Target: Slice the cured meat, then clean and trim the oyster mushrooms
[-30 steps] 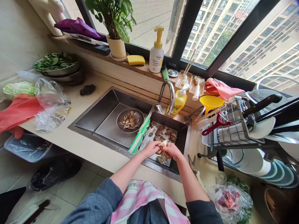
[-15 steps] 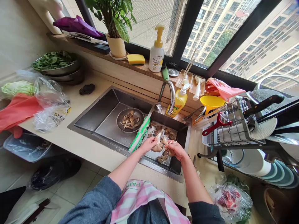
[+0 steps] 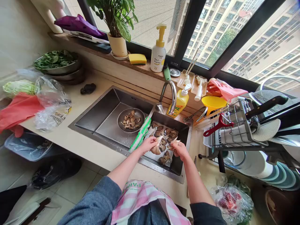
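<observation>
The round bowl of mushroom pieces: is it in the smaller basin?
No, the round bowl sits in the larger basin, with mushroom pieces inside it.

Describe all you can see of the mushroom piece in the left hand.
The mushroom piece has a pale, whitish stem end slanting up and a broader grey-brown cap hanging below, its flesh soft-looking. The left hand pinches it near the stem, above the smaller basin. Whether it touches the mushrooms beneath is unclear.
</observation>
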Demonstrator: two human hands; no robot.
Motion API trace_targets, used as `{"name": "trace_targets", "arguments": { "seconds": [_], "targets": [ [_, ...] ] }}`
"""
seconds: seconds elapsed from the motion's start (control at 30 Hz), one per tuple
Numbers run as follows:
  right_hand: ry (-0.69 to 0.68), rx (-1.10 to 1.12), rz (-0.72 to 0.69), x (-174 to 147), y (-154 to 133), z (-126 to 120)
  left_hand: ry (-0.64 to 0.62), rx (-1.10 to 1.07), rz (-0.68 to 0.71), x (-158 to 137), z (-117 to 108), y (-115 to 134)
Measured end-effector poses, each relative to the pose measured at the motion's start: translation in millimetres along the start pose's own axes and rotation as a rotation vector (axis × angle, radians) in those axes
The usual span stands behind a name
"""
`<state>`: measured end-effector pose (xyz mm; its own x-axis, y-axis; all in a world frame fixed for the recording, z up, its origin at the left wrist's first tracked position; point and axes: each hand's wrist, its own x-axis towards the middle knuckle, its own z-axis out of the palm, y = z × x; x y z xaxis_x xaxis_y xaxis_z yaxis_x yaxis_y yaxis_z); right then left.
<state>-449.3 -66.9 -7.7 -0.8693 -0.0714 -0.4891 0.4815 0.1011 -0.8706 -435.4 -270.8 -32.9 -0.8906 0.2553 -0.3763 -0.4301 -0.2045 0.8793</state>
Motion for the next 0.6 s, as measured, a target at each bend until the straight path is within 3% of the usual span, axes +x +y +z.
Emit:
{"name": "trace_targets", "arguments": {
  "seconds": [0.27,0.33,0.5,0.6],
  "targets": [
    [-0.274,0.098,-0.019,-11.6,1.9,34.8,-0.003,0.066,0.046,-2.1,23.4,-8.2],
    [-0.261,0.048,0.010,-10.4,2.7,30.9,-0.017,0.119,0.041,-3.1,18.7,-4.9],
    [-0.044,-0.059,0.009,-4.0,5.3,2.8,0.104,0.136,0.037,-1.2,-2.4,9.6],
    [-0.078,-0.012,-0.031,-5.0,5.3,-0.2,0.092,0.034,0.003,0.5,-2.7,10.3]
  ]
}}
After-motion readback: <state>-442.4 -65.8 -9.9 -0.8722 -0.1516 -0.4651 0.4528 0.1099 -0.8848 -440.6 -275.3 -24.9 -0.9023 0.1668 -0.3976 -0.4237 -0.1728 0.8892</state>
